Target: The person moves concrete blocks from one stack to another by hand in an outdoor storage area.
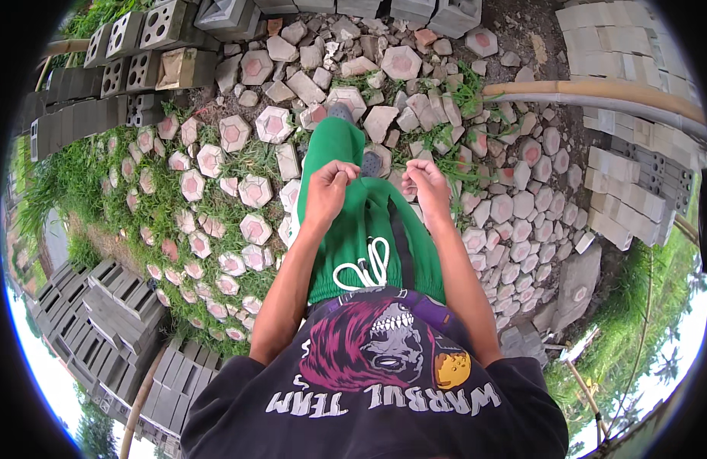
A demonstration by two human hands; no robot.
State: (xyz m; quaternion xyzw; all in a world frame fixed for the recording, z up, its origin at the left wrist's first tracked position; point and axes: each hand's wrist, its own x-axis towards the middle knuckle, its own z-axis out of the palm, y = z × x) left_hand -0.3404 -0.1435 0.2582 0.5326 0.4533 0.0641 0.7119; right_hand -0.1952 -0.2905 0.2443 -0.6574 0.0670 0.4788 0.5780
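My left hand (332,188) hangs in front of my green trousers (342,237), its fingers curled into a loose fist. To its right, my right hand (428,184) is also closed, with the thumb against the bent fingers. The two hands are apart, and I see nothing held in either. Below them, one grey shoe (340,112) is put forward on the paving, with the other shoe (375,162) behind it. A white drawstring (365,269) lies tied at the waist of the trousers.
Hexagonal paving stones (255,190) with grass between them cover the ground, with broken rubble (307,88) ahead. Grey hollow blocks (166,27) are stacked at the far left, more blocks (116,314) at the near left. Pale blocks (621,191) and a bamboo pole (598,92) stand right.
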